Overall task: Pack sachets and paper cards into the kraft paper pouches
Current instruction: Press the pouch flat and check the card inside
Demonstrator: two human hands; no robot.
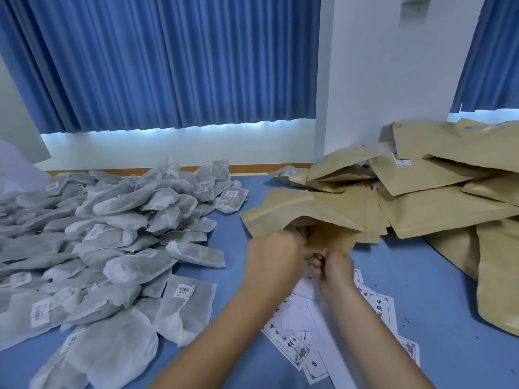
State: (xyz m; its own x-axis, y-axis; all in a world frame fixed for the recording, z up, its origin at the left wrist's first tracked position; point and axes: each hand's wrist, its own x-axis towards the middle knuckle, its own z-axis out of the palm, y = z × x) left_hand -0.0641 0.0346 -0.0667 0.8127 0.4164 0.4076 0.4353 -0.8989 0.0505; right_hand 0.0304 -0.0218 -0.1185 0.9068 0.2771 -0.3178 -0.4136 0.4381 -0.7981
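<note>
A kraft paper pouch [331, 234] lies open-mouthed toward me at the table's middle. My left hand [273, 256] grips its near rim on the left, fingers curled into the mouth. My right hand [334, 269] pinches the rim's near edge just right of it. What sits inside the pouch is hidden. Grey-white sachets [112, 234] with barcode labels are heaped on the left. White printed paper cards [303, 332] lie scattered under my forearms.
A pile of kraft pouches [435, 192] fills the right side, some spilling toward the near right edge. The table has a blue cover [238, 248]. A white pillar [379, 80] and blue curtains stand behind. White paper sits at the far left.
</note>
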